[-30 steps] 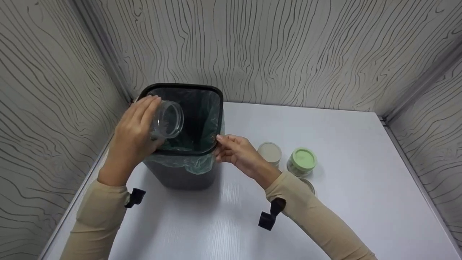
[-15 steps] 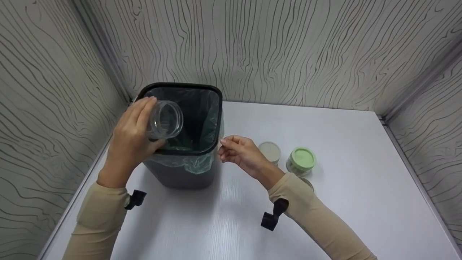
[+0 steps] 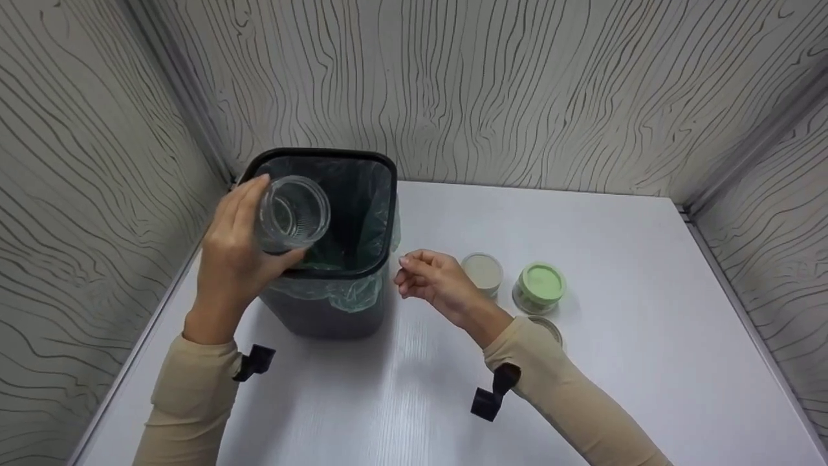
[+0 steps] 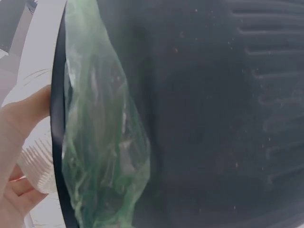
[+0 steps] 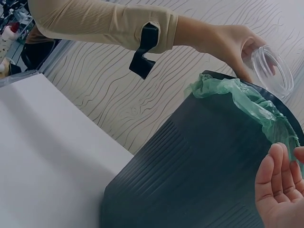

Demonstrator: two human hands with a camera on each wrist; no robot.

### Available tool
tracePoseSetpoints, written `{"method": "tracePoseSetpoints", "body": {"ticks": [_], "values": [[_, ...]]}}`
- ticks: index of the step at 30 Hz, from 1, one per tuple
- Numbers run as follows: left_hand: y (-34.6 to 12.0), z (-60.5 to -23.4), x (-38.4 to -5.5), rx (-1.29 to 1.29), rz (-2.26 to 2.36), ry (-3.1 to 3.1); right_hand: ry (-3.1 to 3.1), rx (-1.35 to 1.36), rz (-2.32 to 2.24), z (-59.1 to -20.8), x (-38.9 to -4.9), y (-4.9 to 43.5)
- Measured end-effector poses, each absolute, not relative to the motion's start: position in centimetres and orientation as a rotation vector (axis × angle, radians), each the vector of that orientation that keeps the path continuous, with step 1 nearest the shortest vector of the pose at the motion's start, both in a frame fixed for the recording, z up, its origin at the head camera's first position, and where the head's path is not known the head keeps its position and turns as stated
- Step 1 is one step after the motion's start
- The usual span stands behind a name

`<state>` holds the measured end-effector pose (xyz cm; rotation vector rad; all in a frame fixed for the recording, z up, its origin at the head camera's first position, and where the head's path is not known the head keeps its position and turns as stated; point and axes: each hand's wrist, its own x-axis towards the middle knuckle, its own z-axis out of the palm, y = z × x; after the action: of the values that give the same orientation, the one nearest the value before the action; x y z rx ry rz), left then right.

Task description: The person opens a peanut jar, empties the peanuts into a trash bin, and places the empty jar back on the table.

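Note:
My left hand grips a clear jar over the left side of a dark bin, thumb near the front rim. The jar leans with its mouth towards the head camera, and no contents show inside. A thin green bin liner is folded over the bin's black rim. Just right of the bin, my right hand hovers with loosely bent fingers and holds nothing. In the right wrist view, its fingertips overlap the hanging liner. The left wrist view shows the bin's outer wall up close.
Right of the right hand stand a grey-topped container and a green-lidded jar. A round rim shows partly behind the right sleeve. Patterned panels enclose the white table at the back and sides.
My right hand has let go of the bin's rim and drawn back slightly to the right. The jar in my left hand has turned so that its mouth faces further upward.

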<state>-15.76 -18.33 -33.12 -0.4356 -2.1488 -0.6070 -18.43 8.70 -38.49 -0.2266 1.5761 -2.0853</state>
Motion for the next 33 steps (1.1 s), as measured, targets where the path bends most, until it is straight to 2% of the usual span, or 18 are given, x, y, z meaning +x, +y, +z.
{"method": "tracePoseSetpoints", "body": {"ticks": [13, 22, 33], "values": [[-17.2, -33.3, -15.3, -0.461, -0.665, -2.052, 1.571, -0.142, -2.075, -40.0, -18.0, 9.1], [-16.4, -33.7, -15.0, -0.482, -0.728, -1.993, 1.755, -0.234, -1.985, -41.7, -17.6, 9.7], [-15.4, -34.1, -14.7, -0.531, -0.792, -1.995, 1.874, -0.200, -1.882, -43.5, -17.4, 10.6]]}}
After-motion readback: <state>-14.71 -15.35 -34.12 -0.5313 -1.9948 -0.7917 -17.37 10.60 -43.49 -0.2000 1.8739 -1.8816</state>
